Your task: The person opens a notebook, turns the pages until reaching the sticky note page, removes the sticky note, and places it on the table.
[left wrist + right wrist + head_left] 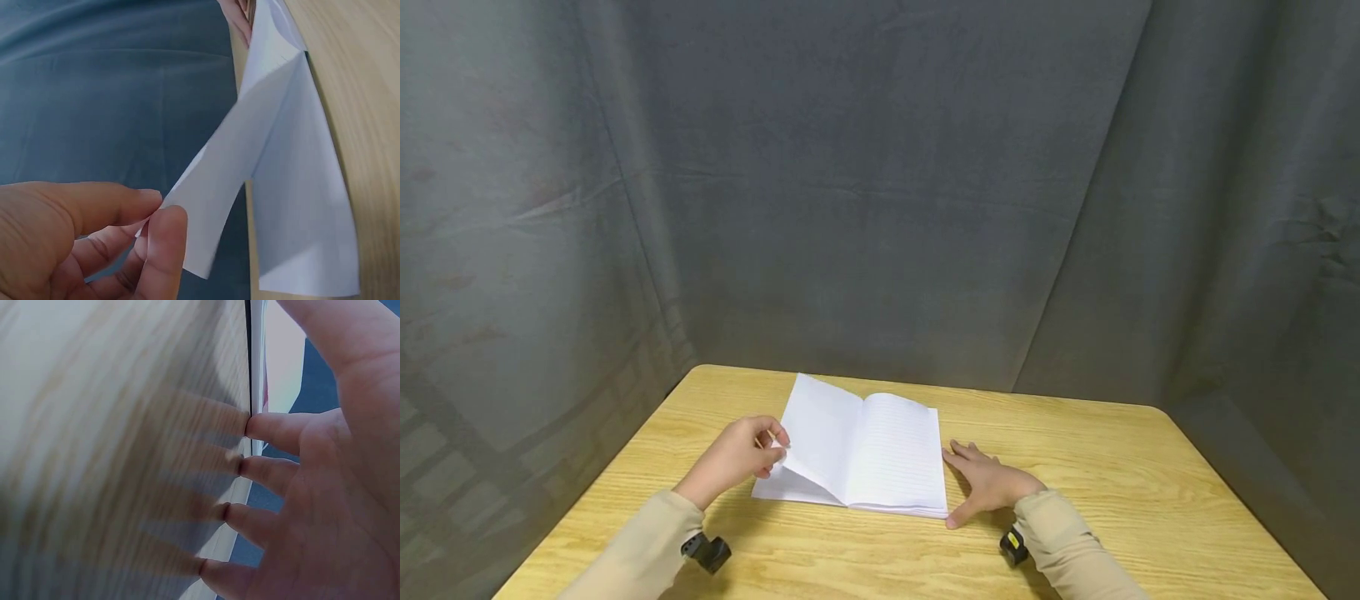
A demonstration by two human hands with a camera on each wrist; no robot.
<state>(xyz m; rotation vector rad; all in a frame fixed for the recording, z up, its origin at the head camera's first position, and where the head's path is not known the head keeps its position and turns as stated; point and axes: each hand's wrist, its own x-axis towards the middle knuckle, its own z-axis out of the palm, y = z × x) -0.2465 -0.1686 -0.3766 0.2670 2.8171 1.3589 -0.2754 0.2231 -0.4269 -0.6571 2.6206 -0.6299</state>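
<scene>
An open notebook (898, 454) with lined white pages lies on the wooden table. One leaf (823, 417) on its left side is lifted at a slant above the page beneath. My left hand (741, 454) pinches the outer edge of that leaf between thumb and fingers; the left wrist view shows the leaf (219, 181) raised away from the lower page (306, 206). Beside the notebook's right edge, my right hand (992, 483) has its fingers spread, with fingertips on the tabletop. In the right wrist view those fingertips (253, 425) sit right by the notebook's edge.
The table (850, 558) has a light wood grain and rounded far corners. Grey curtains (880, 208) hang behind it and along both sides. A dark wrist device (706, 552) is on the left sleeve, another (1013, 546) on the right.
</scene>
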